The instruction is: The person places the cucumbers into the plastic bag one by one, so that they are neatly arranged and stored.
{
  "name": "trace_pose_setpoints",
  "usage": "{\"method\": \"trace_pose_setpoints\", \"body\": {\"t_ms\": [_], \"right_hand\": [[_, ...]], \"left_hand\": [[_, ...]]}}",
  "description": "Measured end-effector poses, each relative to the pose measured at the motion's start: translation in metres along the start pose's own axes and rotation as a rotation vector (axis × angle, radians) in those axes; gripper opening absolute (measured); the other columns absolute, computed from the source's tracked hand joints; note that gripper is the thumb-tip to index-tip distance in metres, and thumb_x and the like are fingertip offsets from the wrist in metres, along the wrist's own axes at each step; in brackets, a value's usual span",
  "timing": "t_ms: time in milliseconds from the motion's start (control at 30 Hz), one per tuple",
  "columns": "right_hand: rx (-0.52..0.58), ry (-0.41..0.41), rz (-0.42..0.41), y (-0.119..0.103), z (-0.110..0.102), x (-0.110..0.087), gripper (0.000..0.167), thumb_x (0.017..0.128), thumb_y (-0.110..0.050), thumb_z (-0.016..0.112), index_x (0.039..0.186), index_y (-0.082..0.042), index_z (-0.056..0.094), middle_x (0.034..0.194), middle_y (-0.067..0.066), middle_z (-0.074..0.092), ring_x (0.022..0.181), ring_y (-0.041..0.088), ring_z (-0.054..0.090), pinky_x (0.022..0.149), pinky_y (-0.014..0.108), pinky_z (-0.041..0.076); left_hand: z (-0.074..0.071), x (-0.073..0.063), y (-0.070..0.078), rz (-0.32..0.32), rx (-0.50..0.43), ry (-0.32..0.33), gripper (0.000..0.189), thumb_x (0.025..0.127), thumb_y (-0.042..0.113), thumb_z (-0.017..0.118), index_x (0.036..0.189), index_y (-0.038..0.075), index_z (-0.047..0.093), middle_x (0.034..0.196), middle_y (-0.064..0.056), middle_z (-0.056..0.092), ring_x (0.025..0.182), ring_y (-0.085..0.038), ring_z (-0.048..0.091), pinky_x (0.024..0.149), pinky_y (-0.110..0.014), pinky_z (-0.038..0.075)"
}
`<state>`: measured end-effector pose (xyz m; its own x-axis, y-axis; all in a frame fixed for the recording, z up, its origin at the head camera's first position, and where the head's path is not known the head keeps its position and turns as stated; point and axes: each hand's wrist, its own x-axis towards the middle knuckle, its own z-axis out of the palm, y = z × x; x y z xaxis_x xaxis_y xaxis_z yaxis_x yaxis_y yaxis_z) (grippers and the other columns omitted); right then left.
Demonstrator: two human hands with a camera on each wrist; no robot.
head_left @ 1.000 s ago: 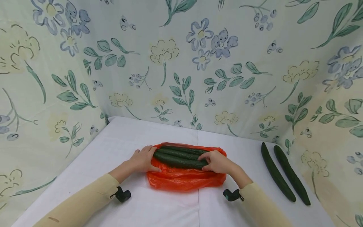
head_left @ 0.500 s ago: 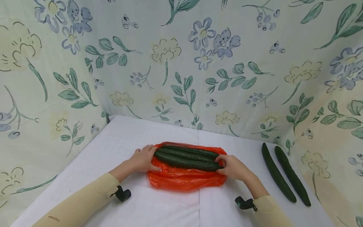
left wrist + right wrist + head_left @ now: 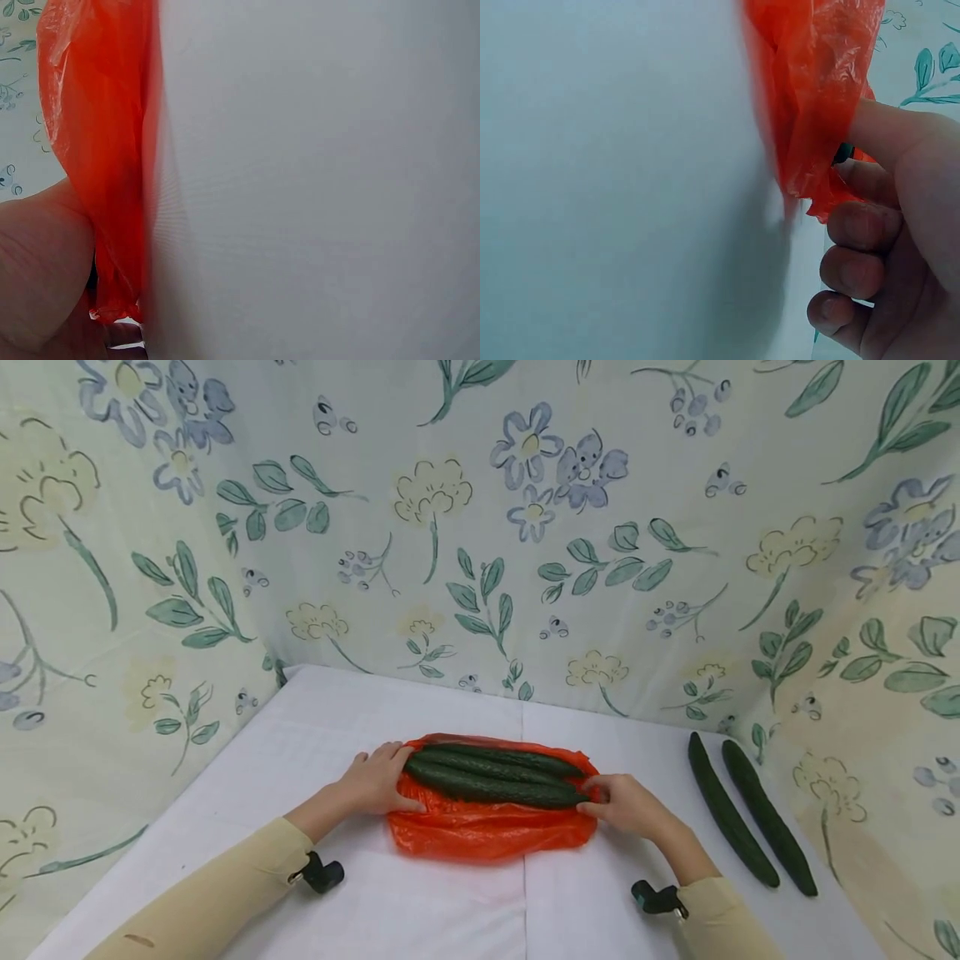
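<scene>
Three dark green cucumbers point(image 3: 487, 774) lie side by side in the opening of a red plastic bag point(image 3: 487, 837) in the head view. My left hand point(image 3: 372, 781) grips the bag's left end, its thumb along the front and its fingers over the far side. At the opposite end, my right hand point(image 3: 628, 803) pinches the bag's edge beside the cucumber tips. The right wrist view shows the thumb and index finger round the red film point(image 3: 806, 135), with a dark cucumber tip point(image 3: 844, 153) between them. Red film point(image 3: 105, 142) also hangs by the left palm point(image 3: 37, 277).
Two more cucumbers point(image 3: 733, 814) point(image 3: 771, 818) lie nearly parallel at the table's right side. A white cloth point(image 3: 420, 914) covers the table. Floral curtains point(image 3: 480, 527) stand behind it and on both sides. A small black camera point(image 3: 322, 872) sits on each wrist.
My right hand has slid right along the cucumbers, from over their right part to the bag's right end. The left hand has kept its place.
</scene>
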<state>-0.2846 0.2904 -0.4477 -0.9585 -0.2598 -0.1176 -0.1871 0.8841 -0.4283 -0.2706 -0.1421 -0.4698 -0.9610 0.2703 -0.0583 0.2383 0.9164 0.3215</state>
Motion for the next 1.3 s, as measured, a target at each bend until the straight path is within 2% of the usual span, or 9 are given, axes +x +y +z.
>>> {"method": "trace_pose_setpoints", "body": {"t_ms": [100,200,300,367,500,767,1000,1167,1300], "right_hand": [[-0.03,-0.005,0.004,0.003,0.0,-0.001,0.027,0.087,-0.036,0.08,0.105,-0.017,0.075,0.075,0.001,0.058,0.072,0.016,0.054,0.059,0.027,0.047],[-0.044,-0.004,0.011,0.005,-0.001,-0.002,0.023,0.086,-0.042,0.079,0.091,-0.02,0.075,0.071,-0.001,0.058,0.071,0.015,0.054,0.059,0.027,0.047],[-0.044,0.002,0.028,0.006,-0.002,-0.004,0.028,0.086,-0.047,0.078,0.078,-0.022,0.07,0.067,0.0,0.057,0.068,0.016,0.054,0.056,0.025,0.045],[-0.041,0.017,0.036,0.006,-0.003,-0.005,0.032,0.086,-0.05,0.076,0.075,-0.022,0.069,0.065,0.0,0.057,0.067,0.016,0.054,0.056,0.025,0.045],[-0.034,0.066,0.032,0.003,-0.007,-0.007,0.029,0.09,-0.049,0.072,0.084,-0.021,0.074,0.067,0.0,0.06,0.068,0.017,0.055,0.057,0.026,0.048],[-0.051,0.136,-0.012,-0.001,-0.013,-0.009,0.014,0.095,-0.031,0.07,0.097,-0.018,0.077,0.074,-0.002,0.063,0.072,0.017,0.054,0.06,0.027,0.049],[-0.05,0.137,-0.034,0.0,-0.005,-0.006,0.028,0.096,-0.027,0.069,0.122,-0.016,0.072,0.087,-0.001,0.067,0.076,0.016,0.054,0.062,0.026,0.049],[-0.1,0.161,-0.025,-0.004,-0.002,0.001,0.032,0.096,-0.026,0.068,0.125,-0.013,0.071,0.081,-0.001,0.063,0.072,0.016,0.053,0.06,0.027,0.048],[-0.148,0.202,-0.014,-0.01,-0.003,0.005,0.034,0.095,-0.024,0.069,0.126,-0.009,0.07,0.077,0.0,0.063,0.065,0.016,0.053,0.057,0.026,0.048]], "left_hand": [[0.001,0.001,0.0,0.002,0.002,0.003,0.113,0.069,0.07,0.079,0.154,0.008,0.036,0.158,-0.017,0.037,0.146,-0.037,0.032,0.113,-0.069,0.028],[0.002,0.002,0.0,0.002,0.01,0.002,0.113,0.069,0.071,0.078,0.154,0.008,0.036,0.158,-0.017,0.037,0.146,-0.037,0.032,0.114,-0.069,0.028],[0.003,0.002,0.001,-0.001,0.021,0.002,0.113,0.07,0.071,0.077,0.154,0.009,0.036,0.158,-0.017,0.036,0.147,-0.036,0.032,0.114,-0.068,0.028],[0.003,0.002,0.001,0.0,0.026,0.004,0.112,0.07,0.071,0.077,0.154,0.009,0.036,0.158,-0.017,0.037,0.147,-0.037,0.032,0.114,-0.068,0.028],[0.003,0.002,0.003,0.006,0.027,0.008,0.111,0.071,0.07,0.077,0.154,0.008,0.036,0.157,-0.018,0.037,0.146,-0.037,0.032,0.114,-0.068,0.028],[-0.002,0.001,0.006,0.014,0.0,0.012,0.113,0.07,0.069,0.079,0.154,0.008,0.035,0.156,-0.018,0.039,0.145,-0.037,0.034,0.113,-0.069,0.029],[-0.004,0.004,0.005,-0.011,0.007,0.015,0.115,0.066,0.069,0.082,0.154,0.012,0.033,0.153,-0.016,0.043,0.142,-0.036,0.038,0.109,-0.068,0.034],[-0.006,0.01,0.005,-0.008,-0.041,0.019,0.115,0.065,0.066,0.084,0.154,0.014,0.034,0.15,-0.015,0.046,0.138,-0.035,0.041,0.106,-0.069,0.036],[-0.008,0.015,0.005,-0.005,-0.065,0.024,0.114,0.066,0.063,0.086,0.154,0.014,0.033,0.149,-0.014,0.047,0.137,-0.034,0.043,0.106,-0.065,0.037]]}}
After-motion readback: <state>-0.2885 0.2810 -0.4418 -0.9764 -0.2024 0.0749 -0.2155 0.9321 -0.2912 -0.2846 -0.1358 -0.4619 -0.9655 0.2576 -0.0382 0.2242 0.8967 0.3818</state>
